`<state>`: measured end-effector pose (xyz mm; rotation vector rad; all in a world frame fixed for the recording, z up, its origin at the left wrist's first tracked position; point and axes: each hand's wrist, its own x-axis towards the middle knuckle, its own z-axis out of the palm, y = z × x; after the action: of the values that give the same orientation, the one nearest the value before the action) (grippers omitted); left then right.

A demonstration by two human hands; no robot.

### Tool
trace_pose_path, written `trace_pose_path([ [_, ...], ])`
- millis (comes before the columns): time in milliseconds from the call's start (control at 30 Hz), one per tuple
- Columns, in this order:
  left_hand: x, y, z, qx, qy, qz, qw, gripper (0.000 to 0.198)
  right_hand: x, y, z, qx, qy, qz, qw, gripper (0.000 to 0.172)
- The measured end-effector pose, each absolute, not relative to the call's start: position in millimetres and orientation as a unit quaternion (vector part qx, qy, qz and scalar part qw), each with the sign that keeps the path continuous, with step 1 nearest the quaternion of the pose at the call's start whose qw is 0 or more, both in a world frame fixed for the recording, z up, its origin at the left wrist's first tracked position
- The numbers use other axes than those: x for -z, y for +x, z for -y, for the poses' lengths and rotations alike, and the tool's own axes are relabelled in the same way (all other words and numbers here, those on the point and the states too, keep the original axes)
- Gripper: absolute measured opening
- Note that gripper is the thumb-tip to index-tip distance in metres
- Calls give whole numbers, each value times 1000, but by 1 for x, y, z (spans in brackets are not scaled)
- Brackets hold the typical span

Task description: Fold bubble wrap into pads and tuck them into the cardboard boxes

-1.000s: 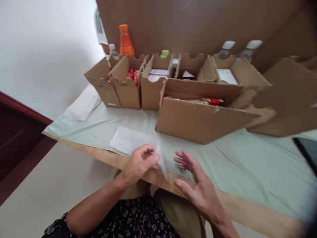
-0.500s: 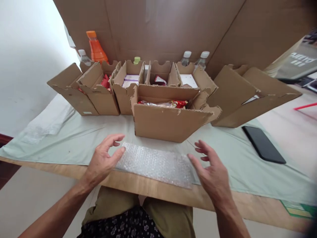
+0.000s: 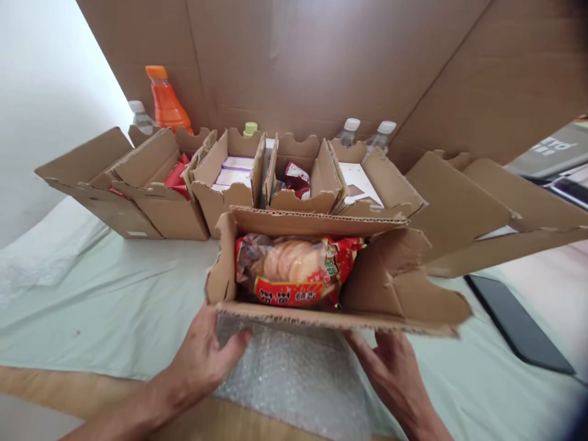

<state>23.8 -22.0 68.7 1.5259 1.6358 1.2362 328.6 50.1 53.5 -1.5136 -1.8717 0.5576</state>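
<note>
A tall-walled cardboard box [image 3: 408, 275], open at the top, stands or hangs at the front, leaning so that its inside faces me. In it lies a clear and red bag of round biscuits [image 3: 294, 269]. My left hand [image 3: 204, 352] is at the box's lower left, thumb in front, fingertips hidden behind the cardboard. At the lower right, my right hand [image 3: 390, 367] reaches under the front edge with its fingers partly hidden; both hands appear to grip the box. A sheet of bubble wrap [image 3: 298, 373] lies flat between my forearms, below the box.
Behind stands a row of open cardboard boxes [image 3: 165, 214] holding packets. An orange bottle [image 3: 168, 104] and clear bottles [image 3: 351, 131] rise behind them. More bubble wrap [image 3: 50, 245] lies left. To the right are another box [image 3: 459, 214] and a black phone [image 3: 519, 324].
My hands have moved forward from beside the bubble wrap to the front box. That box now shows its inside and the biscuit bag. The view has come closer.
</note>
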Motion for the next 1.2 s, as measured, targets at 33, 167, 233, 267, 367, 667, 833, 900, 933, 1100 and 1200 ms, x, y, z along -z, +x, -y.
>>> trace_pose_path([
  [33,-63,21,33,-451,577,-617,288,30,-49,332,-45,-207,-567,727,327,39],
  [167,-52,6,54,-431,597,-611,290,23,-44,330,-41,-182,-537,744,353,33],
  [233,-55,2,44,-441,582,-629,266,28,-48,318,-51,-182,-537,743,356,33],
  [267,-58,1,35,-453,568,-639,252,34,-51,311,-58,-185,-539,741,355,32],
  [367,-69,-3,7,-485,538,-641,254,46,-64,290,-79,-218,-540,736,345,33],
  [667,-84,-42,48,-430,561,-680,195,76,-83,336,-39,-211,-583,689,375,41],
  [833,-86,-15,87,-295,731,-605,108,41,-75,321,20,-137,-472,811,316,24],
  [900,-76,-6,90,-259,785,-552,109,36,-67,310,32,-149,-393,870,259,26],
  [933,-71,-6,90,-238,800,-539,115,34,-63,309,36,-154,-368,889,225,27],
  [1100,-56,-26,91,-195,819,-518,154,31,-56,351,41,-115,-459,852,226,24],
  [1200,-56,-25,90,-235,809,-521,135,26,-58,362,36,-88,-492,829,251,26],
])
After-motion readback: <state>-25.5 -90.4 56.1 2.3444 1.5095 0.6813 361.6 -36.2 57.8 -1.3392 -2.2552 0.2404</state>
